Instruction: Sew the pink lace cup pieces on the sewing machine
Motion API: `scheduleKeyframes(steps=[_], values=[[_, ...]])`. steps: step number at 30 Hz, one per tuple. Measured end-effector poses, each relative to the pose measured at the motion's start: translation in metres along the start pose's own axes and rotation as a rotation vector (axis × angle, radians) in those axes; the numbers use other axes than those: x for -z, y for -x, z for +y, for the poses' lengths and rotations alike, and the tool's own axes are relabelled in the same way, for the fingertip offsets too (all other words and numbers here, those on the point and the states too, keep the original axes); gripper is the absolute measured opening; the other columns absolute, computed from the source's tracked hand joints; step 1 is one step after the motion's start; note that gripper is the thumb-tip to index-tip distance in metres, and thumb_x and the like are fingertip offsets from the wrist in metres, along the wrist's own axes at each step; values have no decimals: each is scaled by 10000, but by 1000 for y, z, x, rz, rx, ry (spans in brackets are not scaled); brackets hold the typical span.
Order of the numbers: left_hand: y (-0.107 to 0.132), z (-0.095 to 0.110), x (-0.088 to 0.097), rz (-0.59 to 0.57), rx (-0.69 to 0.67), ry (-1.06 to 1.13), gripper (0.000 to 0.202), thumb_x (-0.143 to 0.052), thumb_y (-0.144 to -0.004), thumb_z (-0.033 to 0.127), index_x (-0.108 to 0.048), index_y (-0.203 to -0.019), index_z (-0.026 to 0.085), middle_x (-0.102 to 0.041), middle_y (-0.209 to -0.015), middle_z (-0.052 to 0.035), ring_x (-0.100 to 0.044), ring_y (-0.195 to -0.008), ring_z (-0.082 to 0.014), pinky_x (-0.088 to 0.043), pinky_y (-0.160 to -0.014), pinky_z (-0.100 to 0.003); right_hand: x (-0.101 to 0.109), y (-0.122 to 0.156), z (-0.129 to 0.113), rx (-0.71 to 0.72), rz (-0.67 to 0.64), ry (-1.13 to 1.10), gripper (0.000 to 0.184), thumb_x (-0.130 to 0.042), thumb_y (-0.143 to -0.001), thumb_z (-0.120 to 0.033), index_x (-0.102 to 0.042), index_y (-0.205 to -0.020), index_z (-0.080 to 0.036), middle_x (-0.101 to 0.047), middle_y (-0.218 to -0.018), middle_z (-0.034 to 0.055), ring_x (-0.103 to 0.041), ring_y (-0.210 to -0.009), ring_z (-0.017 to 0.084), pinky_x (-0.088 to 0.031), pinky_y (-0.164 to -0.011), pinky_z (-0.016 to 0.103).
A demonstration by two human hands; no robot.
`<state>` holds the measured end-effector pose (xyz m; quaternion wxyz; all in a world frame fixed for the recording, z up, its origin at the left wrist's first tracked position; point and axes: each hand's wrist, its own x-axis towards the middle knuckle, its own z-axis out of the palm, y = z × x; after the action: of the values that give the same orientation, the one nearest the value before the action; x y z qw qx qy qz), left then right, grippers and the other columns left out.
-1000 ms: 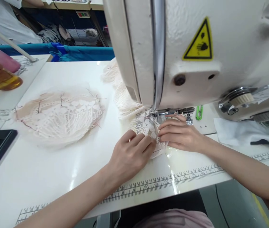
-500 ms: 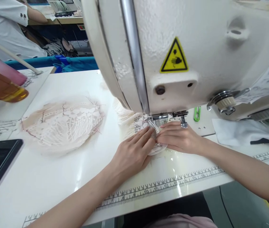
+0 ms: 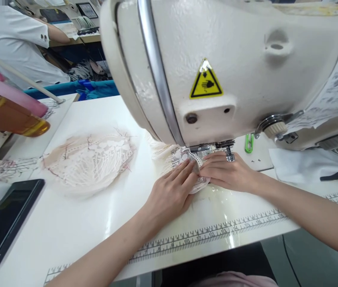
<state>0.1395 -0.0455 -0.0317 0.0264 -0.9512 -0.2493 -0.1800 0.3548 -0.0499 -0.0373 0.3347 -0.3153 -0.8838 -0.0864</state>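
Under the sewing machine's presser foot (image 3: 205,149) lies a piece of cream lace fabric (image 3: 197,184) with a curved edge. My left hand (image 3: 173,187) bears down on its near side, fingers close together and tips just in front of the foot. From the right, my right hand (image 3: 228,171) grips the edge of the same fabric, its fingers pressed together; the thumb is mostly hidden. The fingertips of both hands almost meet. The needle cannot be made out behind the machine head (image 3: 216,59).
Left on the white table (image 3: 82,231) lies another lace piece (image 3: 91,159) with loose red threads. Beyond it are a phone (image 3: 7,223), an amber cup (image 3: 13,117) and a pink bottle (image 3: 22,91). Green thread snips (image 3: 249,143) and white cloth (image 3: 303,165) lie right. A person in white (image 3: 16,40) sits behind.
The camera view has shifted slightly, so the table items appear farther right and the machine head farther left. Both hands stay on the lace fabric in nearly the same pose.
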Motion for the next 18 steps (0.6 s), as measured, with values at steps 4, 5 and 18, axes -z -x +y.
scheduleKeyframes(steps=[4, 5, 18], values=[[-2, 0, -3, 15, 5, -5, 226, -432, -911, 147, -576, -1072, 83, -604, -1263, -171, -527, -1231, -263, -546, -942, -392, -1, 4, 3, -52, -48, 28, 183, -487, -935, -215, -667, -912, -241, -733, -847, -52, -667, -934, 115, -494, -790, 257], [-2, 0, -4, 15, 8, -4, 233, -431, -912, 144, -575, -1084, 81, -601, -1266, -169, -525, -1233, -262, -545, -944, -390, -1, 5, 3, -77, -75, 31, 184, -486, -938, -228, -669, -932, -246, -734, -860, -46, -667, -938, 119, -490, -813, 268], [1, -2, 3, 69, 24, -52, 168, -459, -917, 183, -613, -936, 116, -662, -1179, -134, -643, -1079, -230, -596, -821, -336, -5, -5, -2, 54, -6, -98, 160, -504, -896, -104, -647, -887, -177, -739, -891, -28, -674, -800, 91, -482, -980, 313]])
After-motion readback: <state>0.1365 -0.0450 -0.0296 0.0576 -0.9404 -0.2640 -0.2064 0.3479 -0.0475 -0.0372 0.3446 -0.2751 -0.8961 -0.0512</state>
